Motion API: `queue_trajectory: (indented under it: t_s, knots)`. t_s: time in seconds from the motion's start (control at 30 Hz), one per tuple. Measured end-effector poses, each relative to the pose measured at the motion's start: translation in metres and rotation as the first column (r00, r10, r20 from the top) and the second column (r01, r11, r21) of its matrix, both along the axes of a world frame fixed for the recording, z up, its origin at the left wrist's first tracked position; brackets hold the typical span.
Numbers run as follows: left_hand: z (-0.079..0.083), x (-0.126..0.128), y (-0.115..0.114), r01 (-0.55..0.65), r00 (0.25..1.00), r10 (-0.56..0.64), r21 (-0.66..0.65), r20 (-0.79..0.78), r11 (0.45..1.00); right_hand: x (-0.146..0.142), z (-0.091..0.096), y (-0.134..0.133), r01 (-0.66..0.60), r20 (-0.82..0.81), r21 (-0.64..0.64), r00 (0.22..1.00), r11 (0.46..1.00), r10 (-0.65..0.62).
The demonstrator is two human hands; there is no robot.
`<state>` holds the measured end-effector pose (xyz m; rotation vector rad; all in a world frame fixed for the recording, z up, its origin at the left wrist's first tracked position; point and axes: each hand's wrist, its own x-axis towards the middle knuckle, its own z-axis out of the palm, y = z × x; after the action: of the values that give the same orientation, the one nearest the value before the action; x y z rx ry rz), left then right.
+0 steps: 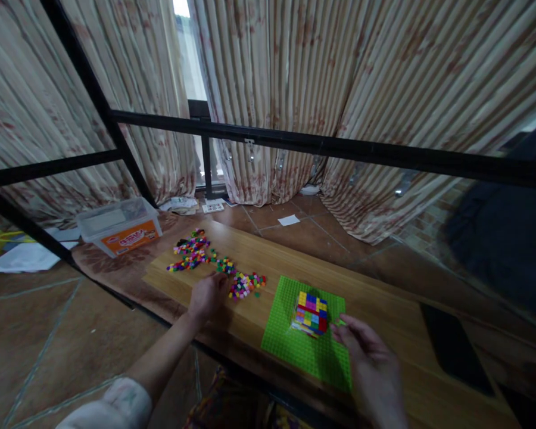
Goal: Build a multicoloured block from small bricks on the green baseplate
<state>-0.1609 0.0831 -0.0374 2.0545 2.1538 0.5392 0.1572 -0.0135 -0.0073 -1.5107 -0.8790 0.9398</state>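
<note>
A multicoloured block of toy building bricks [310,313] stands on a green baseplate [279,333]. Just right of the block, my right hand [370,354] pinches a small green brick [339,322] between thumb and fingertips, over the plate's right edge. My left hand [209,296] rests at the near side of the loose coloured bricks [245,285], its fingers curled down. Whatever those left fingers hold, if anything, is hidden. More loose bricks [191,250] lie spread further left on the wooden board [259,253].
A clear plastic box with an orange label [131,237] sits at the left on a brown cloth. A dark flat panel [455,345] lies at the board's right. A black metal rail [295,140] crosses beyond the board, before striped curtains [295,71]. White paper [288,220] lies on the tiles.
</note>
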Motion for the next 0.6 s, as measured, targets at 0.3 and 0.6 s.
queue_trajectory:
  t_s: [0.3,0.6]
  knots:
    - [-0.002,0.008,-0.002,0.039,0.998,-0.039,0.015,0.041,0.999,-0.010,-0.007,0.055,-0.196,0.178,0.128,0.969,0.972,0.172]
    - [0.032,0.076,-0.017,0.246,0.872,-0.279,0.134,0.402,0.960,-0.021,-0.015,0.077,-0.440,0.158,0.154,0.895,0.885,0.418]
